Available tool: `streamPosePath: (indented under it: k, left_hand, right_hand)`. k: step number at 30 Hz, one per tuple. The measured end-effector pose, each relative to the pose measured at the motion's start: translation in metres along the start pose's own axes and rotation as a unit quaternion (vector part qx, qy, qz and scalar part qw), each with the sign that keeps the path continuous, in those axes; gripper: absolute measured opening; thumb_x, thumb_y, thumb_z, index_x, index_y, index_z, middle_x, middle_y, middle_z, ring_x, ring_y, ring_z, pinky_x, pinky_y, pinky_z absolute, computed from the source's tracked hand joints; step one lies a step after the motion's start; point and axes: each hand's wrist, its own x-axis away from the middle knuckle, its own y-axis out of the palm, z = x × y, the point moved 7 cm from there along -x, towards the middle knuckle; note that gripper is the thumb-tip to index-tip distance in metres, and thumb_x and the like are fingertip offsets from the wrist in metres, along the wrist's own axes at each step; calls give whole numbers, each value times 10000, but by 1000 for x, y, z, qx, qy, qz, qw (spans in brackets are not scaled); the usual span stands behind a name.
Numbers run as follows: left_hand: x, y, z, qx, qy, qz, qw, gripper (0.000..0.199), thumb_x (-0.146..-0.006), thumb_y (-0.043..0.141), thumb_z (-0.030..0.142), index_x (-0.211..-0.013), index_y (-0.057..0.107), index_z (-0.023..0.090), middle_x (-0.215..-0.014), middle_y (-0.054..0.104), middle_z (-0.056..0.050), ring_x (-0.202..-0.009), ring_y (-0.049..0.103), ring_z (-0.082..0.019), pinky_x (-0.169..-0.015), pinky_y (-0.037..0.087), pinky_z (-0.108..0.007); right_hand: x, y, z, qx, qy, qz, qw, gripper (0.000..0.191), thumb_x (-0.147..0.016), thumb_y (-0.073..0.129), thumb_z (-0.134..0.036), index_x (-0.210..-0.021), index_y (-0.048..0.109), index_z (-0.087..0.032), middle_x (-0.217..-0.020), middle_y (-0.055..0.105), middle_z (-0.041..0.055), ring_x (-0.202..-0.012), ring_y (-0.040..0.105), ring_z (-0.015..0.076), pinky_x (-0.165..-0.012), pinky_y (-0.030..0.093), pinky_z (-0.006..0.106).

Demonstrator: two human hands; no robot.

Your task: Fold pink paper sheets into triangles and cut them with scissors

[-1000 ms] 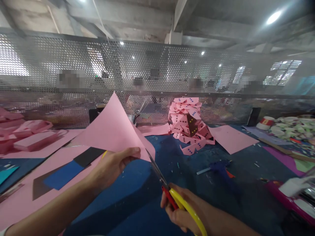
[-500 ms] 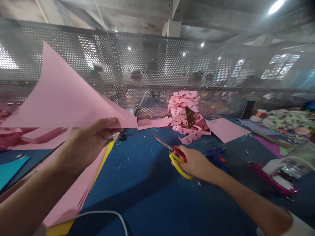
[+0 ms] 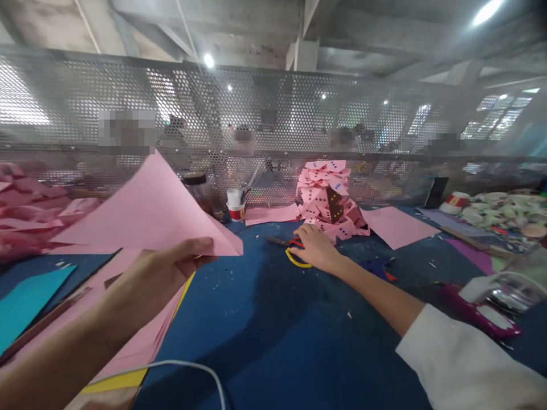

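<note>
My left hand (image 3: 182, 259) pinches a sheet of pink paper (image 3: 141, 210) by its lower right part, thumb on top. The sheet is held up above the table, bent, with one corner pointing upward. My right hand (image 3: 316, 247) is low at the blue table top, its fingers curled over the red handle of a pair of scissors (image 3: 299, 262). The yellow handle loop shows below the fingers and the blades point left. Just behind this hand stands a pile of pink paper pieces (image 3: 322, 196) printed with dots, with one dark piece among them.
Pink sheets (image 3: 145, 336) lie stacked at the left, with a teal sheet (image 3: 34, 302) beside them. A white cable (image 3: 183, 363) crosses the near edge. To the right are a magenta tool (image 3: 478, 313) and pale scraps (image 3: 491, 210). A perforated screen (image 3: 273, 125) stands behind, people beyond it.
The scissors have gone down and away from me to the table top with my right hand. My left hand has lowered the pink sheet and shifted it right.
</note>
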Motion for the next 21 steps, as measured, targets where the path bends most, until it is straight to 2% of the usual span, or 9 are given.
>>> streamPosePath:
  k: [3, 5, 7, 10, 12, 14, 17, 19, 21]
  left_hand:
    - [-3, 13, -12, 47, -37, -12, 998, 92, -686, 850, 185, -722, 778, 140, -792, 726, -41, -800, 670, -160, -796, 614, -260]
    - [-3, 28, -19, 67, -59, -23, 996, 69, -703, 832, 160, -735, 777, 134, -801, 738, -56, -774, 685, -163, -769, 620, -259]
    - [-1, 44, -25, 75, -82, -36, 993, 60, -713, 818, 132, -756, 778, 126, -797, 747, -67, -739, 696, -164, -732, 623, -254]
    - [5, 64, -28, 87, -101, -71, 989, 52, -749, 794, 118, -799, 780, 120, -814, 765, -77, -716, 711, -160, -721, 630, -254]
    - [11, 74, -27, 96, -111, -106, 983, 40, -789, 773, 145, -822, 782, 124, -835, 780, -88, -744, 731, -169, -741, 632, -250]
    - [16, 80, -23, 104, -115, -132, 979, 50, -820, 750, 165, -845, 785, 139, -855, 793, -91, -766, 744, -171, -760, 631, -242]
    - [22, 85, -15, 107, -105, -144, 978, 81, -843, 718, 174, -879, 789, 157, -908, 804, -93, -794, 755, -178, -779, 631, -245]
    - [26, 90, -13, 110, -105, -157, 976, 112, -861, 696, 187, -911, 792, 160, -947, 807, -95, -828, 760, -187, -793, 632, -252]
    - [30, 95, -14, 114, -115, -171, 972, 120, -872, 684, 188, -910, 795, 162, -939, 808, -93, -842, 762, -188, -802, 630, -249]
  right_hand:
    - [20, -28, -39, -141, -110, 62, 982, 762, -851, 743, -509, -1455, 426, -168, -1434, 534, 157, -1336, 502, 274, -1111, 410, 411]
    - [35, -47, -60, -205, -158, 113, 959, 821, -844, 736, -553, -1493, 373, -204, -1455, 520, 149, -1332, 502, 288, -1106, 416, 454]
    - [47, -60, -72, -237, -175, 152, 943, 688, -892, 705, -498, -1453, 420, -221, -1422, 555, 133, -1306, 526, 279, -1090, 425, 459]
    - [55, -75, -75, -281, -186, 193, 922, 206, -1016, 543, -359, -1160, 605, -225, -1198, 684, 78, -1154, 617, 226, -1033, 455, 418]
    - [58, -82, -70, -307, -171, 194, 916, 182, -1046, 474, -322, -1046, 625, -221, -1093, 707, 58, -1079, 641, 205, -1010, 464, 401]
    - [62, -85, -67, -332, -160, 170, 914, 165, -1029, 499, -304, -1119, 606, -218, -1143, 695, 64, -1105, 635, 205, -1021, 465, 396]
    - [72, -85, -75, -348, -185, 129, 910, 488, -897, 654, -245, -1355, 485, -226, -1355, 607, 97, -1266, 562, 235, -1084, 441, 416]
    - [75, -84, -81, -347, -192, 142, 907, 700, -825, 715, -245, -1451, 402, -235, -1451, 533, 118, -1342, 500, 265, -1111, 420, 443]
    - [76, -85, -82, -367, -190, 182, 892, 648, -855, 690, -278, -1438, 411, -225, -1433, 547, 131, -1325, 513, 267, -1098, 428, 443]
